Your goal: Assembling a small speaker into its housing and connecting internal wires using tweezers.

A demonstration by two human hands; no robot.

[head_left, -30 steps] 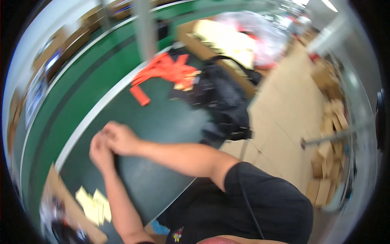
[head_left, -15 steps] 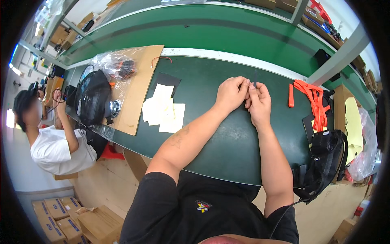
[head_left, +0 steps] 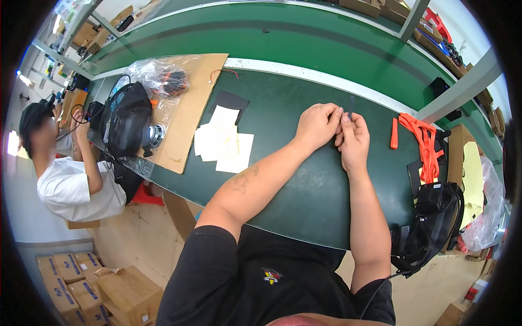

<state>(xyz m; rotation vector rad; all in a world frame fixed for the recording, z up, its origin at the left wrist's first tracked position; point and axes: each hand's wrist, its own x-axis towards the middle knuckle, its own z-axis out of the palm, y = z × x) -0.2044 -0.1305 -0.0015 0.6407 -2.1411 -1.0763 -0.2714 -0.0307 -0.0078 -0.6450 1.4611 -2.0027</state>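
My two hands meet over the dark green tabletop, fingertips touching. A thin black strip (head_left: 352, 104) stands up from the fingers of my right hand (head_left: 354, 145), which pinches it between thumb and fingers. My left hand (head_left: 317, 128) is closed in a pinch right beside it; what lies between its fingertips is hidden. To the right of my hands lie a short orange strip (head_left: 394, 133) and a tangle of orange straps (head_left: 427, 142). On the left are pale yellow paper sheets (head_left: 235, 152), partly over a black sheet (head_left: 231, 101).
A cardboard sheet (head_left: 187, 125) at left bears a black mesh bag (head_left: 129, 122) and plastic wrapping. Another black mesh bag (head_left: 437, 217) hangs at the table's right edge, by an open carton (head_left: 458, 144). A co-worker (head_left: 81, 190) holds a black cable at far left.
The view has shifted slightly, so the table things appear moved a little. My hands stay together around the black strip, with only slight finger movement.
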